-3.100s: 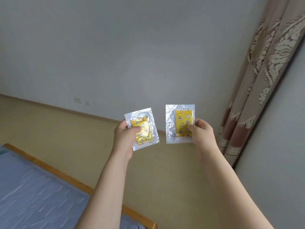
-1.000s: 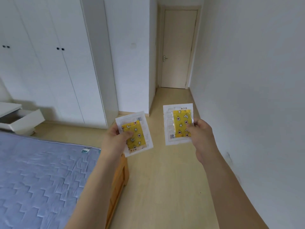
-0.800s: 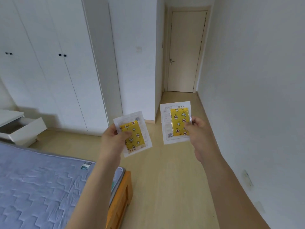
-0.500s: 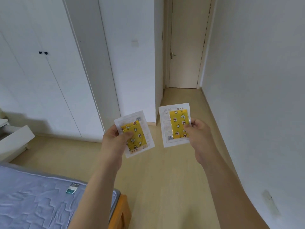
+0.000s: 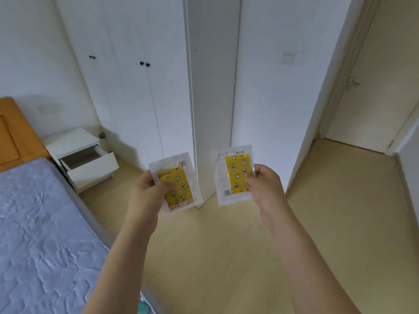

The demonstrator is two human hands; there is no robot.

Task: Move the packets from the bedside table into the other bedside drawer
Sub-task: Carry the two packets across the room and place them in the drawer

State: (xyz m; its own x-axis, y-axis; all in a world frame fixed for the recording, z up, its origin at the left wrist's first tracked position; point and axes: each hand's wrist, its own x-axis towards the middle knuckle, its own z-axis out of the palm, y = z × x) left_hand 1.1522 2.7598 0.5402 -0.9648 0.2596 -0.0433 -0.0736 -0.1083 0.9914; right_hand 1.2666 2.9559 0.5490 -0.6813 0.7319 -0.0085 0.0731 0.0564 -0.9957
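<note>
Each hand holds up one clear packet with a yellow star-and-moon insert. My left hand [image 5: 148,194] pinches the left packet [image 5: 179,185], which tilts slightly. The right packet [image 5: 234,174] stands upright, gripped at its right edge by my right hand [image 5: 264,186]. Far left, beside the bed, stands a white bedside table [image 5: 70,141] with its top drawer [image 5: 90,160] pulled open; the drawer's inside looks empty from here. Both hands are well away from it, out over the floor.
A bed with a blue-grey quilted mattress [image 5: 38,234] and an orange wooden headboard [image 5: 13,130] fills the left. White wardrobe doors [image 5: 136,91] and a white wall corner [image 5: 213,87] stand ahead. A beige door [image 5: 371,91] is at the right. Light wood floor [image 5: 226,245] lies between.
The view has swung left: the door slid to the right edge, and the bedside table with its open drawer came fully into view. Both hands still hold their packets the same way.
</note>
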